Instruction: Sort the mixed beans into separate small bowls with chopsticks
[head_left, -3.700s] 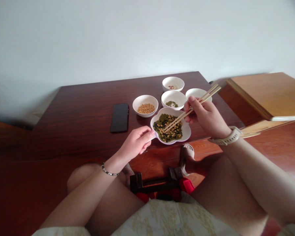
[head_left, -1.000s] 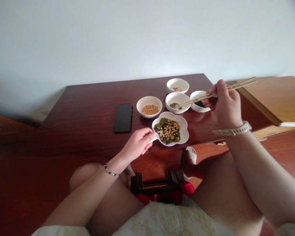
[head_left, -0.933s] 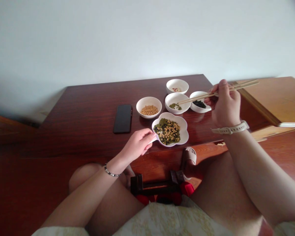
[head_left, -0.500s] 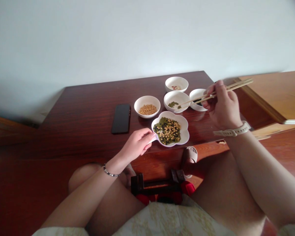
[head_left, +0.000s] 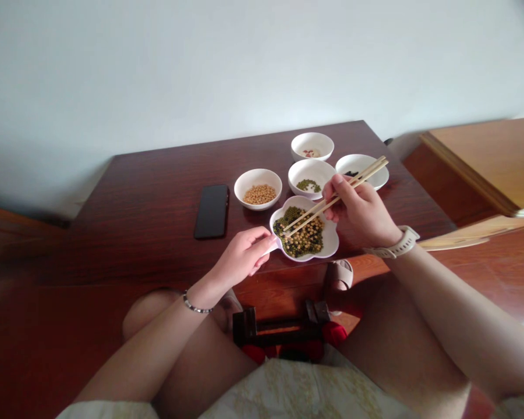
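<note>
- No text, label, brand, number or sign can be read on anything in view.
</note>
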The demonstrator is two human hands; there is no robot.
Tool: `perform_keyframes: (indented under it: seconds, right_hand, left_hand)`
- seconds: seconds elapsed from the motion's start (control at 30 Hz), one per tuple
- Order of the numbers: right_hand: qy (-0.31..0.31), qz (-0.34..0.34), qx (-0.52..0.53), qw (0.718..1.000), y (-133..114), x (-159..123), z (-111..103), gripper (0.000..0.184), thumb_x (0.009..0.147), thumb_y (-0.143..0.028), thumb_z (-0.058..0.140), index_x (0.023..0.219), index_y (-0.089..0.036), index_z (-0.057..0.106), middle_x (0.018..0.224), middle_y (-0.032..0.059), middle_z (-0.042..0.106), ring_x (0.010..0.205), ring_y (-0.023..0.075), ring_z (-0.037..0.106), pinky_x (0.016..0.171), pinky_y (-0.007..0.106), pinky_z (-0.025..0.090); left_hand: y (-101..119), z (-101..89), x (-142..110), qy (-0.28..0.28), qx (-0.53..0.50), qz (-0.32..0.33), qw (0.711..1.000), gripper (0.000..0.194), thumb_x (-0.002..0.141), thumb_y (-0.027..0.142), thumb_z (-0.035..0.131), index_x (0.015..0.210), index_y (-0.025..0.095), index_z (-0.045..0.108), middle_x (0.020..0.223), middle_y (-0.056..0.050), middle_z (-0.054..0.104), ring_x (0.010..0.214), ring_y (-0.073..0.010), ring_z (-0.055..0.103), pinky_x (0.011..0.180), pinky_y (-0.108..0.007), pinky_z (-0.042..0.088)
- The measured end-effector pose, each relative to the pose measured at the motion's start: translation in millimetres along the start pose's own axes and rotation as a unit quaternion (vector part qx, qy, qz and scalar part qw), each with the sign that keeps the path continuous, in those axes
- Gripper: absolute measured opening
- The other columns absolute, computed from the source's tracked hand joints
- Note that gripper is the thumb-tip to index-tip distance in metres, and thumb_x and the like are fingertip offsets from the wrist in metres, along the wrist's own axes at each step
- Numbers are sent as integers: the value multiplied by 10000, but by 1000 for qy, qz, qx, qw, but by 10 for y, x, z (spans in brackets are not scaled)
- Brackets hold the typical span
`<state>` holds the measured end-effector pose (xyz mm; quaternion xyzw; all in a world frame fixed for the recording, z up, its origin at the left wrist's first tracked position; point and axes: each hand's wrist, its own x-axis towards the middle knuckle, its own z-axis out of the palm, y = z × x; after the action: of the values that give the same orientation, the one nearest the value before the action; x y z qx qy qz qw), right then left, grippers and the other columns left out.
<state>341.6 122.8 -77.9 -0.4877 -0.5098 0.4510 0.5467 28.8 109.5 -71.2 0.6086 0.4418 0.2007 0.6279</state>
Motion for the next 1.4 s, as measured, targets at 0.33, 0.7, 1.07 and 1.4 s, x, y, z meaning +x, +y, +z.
perform_keyframes:
  seconds: [0.33, 0.7, 1.07, 1.4]
  right_hand:
    - [-29, -14, -36, 999, -18, -12, 118, 743, 1119, -1007, 821, 901, -298, 779, 680, 21, 758, 559, 187, 662, 551, 338, 563]
    - [-5, -11, -34, 999, 24, 16, 69, 750, 1096, -1019, 839, 891, -301, 775, 672, 32, 750, 551, 193, 636, 544, 333, 536]
    - [-19, -8, -26, 999, 61, 41, 68, 754, 1088, -1014, 854, 870, -296, 781, 651, 24, 727, 544, 187, 622, 529, 324, 541]
    - [-16, 3, -25, 1000, 16, 35, 22, 758, 1044, -1030, 890, 871, -295, 820, 630, 36, 714, 533, 197, 583, 514, 347, 521]
  left_hand:
    - [7, 2, 1, 5, -11, -12, 1000, 409, 1264, 544, 757, 960, 289, 660, 697, 72, 530, 560, -144, 427, 586, -324, 299]
    - [-16, -21, 19, 1, -12, -10, 1000, 422, 1256, 566, 772, 965, 285, 654, 691, 75, 521, 558, -144, 426, 581, -313, 303]
    - [-5, -1, 8, 3, -15, -7, 1000, 430, 1255, 556, 774, 940, 286, 657, 690, 70, 529, 556, -141, 423, 588, -318, 307]
    - [-10, -7, 4, -2, -20, -8, 1000, 428, 1277, 548, 764, 961, 277, 661, 697, 77, 519, 564, -135, 418, 575, -306, 304]
